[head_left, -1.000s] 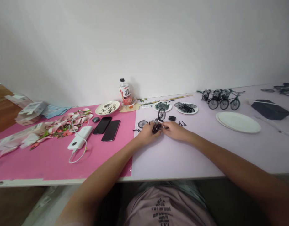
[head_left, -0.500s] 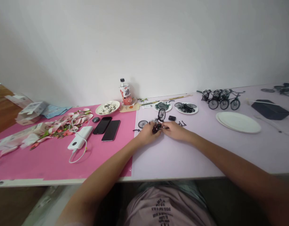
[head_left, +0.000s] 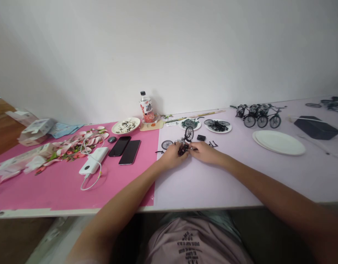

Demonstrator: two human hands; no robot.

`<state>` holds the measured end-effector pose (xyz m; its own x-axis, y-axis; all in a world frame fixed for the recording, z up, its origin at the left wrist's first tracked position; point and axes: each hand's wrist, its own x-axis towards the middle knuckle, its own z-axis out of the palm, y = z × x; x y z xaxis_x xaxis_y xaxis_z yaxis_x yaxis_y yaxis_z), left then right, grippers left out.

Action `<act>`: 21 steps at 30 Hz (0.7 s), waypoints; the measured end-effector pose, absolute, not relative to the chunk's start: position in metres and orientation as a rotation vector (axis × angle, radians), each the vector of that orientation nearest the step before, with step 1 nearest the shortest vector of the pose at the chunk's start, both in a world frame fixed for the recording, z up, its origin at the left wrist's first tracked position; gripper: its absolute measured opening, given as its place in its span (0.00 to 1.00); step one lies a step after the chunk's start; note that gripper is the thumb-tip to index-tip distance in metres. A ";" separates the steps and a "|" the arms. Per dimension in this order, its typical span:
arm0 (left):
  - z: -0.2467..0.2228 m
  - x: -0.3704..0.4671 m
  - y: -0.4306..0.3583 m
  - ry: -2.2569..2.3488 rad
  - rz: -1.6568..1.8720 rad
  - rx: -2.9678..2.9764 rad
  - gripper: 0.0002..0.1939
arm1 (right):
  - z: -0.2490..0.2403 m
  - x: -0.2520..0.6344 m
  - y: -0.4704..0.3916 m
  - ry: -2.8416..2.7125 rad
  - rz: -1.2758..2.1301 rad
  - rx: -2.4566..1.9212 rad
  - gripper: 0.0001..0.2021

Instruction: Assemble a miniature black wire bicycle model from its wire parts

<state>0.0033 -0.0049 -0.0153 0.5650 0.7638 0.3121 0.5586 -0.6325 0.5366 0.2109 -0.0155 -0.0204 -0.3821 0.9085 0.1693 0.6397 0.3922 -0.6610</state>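
Right now, the left hand's (head_left: 171, 157) fingers grasp a toy bicycle (head_left: 183, 149), in front of the bottle (head_left: 147, 110) and to its right. The right hand (head_left: 206, 152) meets it there, though I cannot tell what its fingers grip. Assembled bicycles (head_left: 259, 110) stand on the tabletop (head_left: 202, 187), well right of the bottle.

Bike model (head_left: 183, 149) between my left hand (head_left: 172, 157) and right hand (head_left: 205, 152). Loose wheel (head_left: 167, 145) just beyond my left hand, small parts (head_left: 213, 144) beyond my right. Behind: two parts plates (head_left: 189, 129) side by side, bottle (head_left: 147, 111) left of them. Right: three bikes (head_left: 260, 116) in a row, plate stack (head_left: 282, 143) nearer me, box (head_left: 316, 128) further right. Left: two phones (head_left: 129, 152) side by side, then power bank (head_left: 94, 160), flower pieces (head_left: 73, 148) behind and left.
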 end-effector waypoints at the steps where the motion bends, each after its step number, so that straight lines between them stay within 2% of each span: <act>1: -0.015 0.003 -0.005 1.075 0.745 2.423 0.07 | -0.021 0.211 -0.015 -2.140 0.689 -1.322 0.06; 21: -0.012 0.003 -0.006 1.074 0.736 2.419 0.06 | -0.018 0.210 -0.017 -2.165 0.663 -1.363 0.06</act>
